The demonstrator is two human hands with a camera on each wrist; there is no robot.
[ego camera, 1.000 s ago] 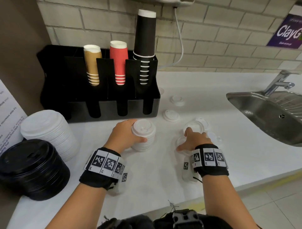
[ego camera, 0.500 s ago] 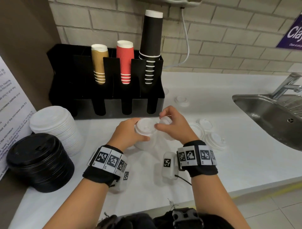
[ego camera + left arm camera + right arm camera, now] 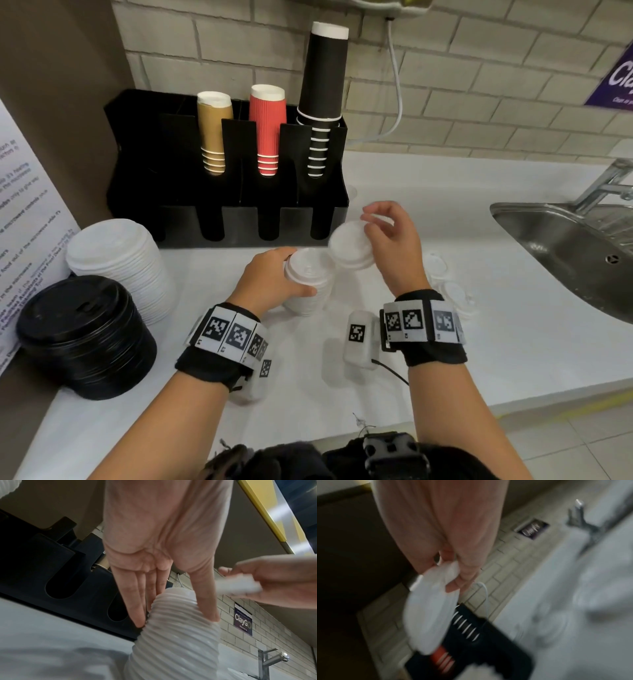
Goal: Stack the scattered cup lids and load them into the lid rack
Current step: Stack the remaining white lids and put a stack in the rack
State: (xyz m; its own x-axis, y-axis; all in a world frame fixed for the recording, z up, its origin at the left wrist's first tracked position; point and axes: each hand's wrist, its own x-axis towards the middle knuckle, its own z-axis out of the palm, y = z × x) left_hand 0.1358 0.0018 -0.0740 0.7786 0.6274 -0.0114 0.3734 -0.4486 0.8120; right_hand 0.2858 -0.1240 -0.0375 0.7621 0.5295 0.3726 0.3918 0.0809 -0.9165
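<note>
Left hand [image 3: 270,281] grips white lid stack [image 3: 310,284] on counter; right hand [image 3: 394,246] pinches tilted single lid [image 3: 349,245] above stack.

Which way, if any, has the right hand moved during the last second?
Yes. The right hand, pinching a white lid, has risen off the counter toward the black cup rack.

three cup stacks [image 3: 267,130], three lid stacks [image 3: 121,263], two loose lids [image 3: 455,294], one held lid [image 3: 349,245]

The left hand [image 3: 270,282] reaches toward 1 o'clock, fingers and thumb spread in a clasp, while the right hand [image 3: 394,246] hangs raised, fingertips pinched toward 11 o'clock.
</note>
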